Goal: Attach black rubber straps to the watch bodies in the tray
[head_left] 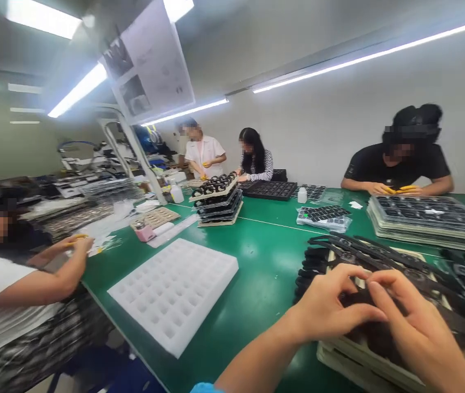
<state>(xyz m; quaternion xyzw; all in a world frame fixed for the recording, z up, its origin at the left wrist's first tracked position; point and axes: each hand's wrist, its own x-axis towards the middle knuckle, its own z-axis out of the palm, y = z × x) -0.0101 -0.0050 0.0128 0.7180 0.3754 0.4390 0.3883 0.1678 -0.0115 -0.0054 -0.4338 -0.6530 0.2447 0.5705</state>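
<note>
My left hand (pixel 331 308) and my right hand (pixel 415 322) meet at the lower right over a stack of trays (pixel 363 363) laden with black strap-like parts (pixel 383 256). Both hands have their fingers pinched on a dark part (pixel 357 297) between them, thumb and forefinger tips nearly touching. What exactly the part is stays blurred. A white foam tray (pixel 175 292) with many square pockets lies on the green table (pixel 265 234) to the left of my hands.
Co-workers sit around the table: one at the left edge (pixel 15 284), two at the far end (pixel 252 158), one at the right (pixel 400 158). Stacks of black-part trays (pixel 424 218), (pixel 218 204), a small white bottle (pixel 302 195) and a pink item (pixel 145 233) stand about.
</note>
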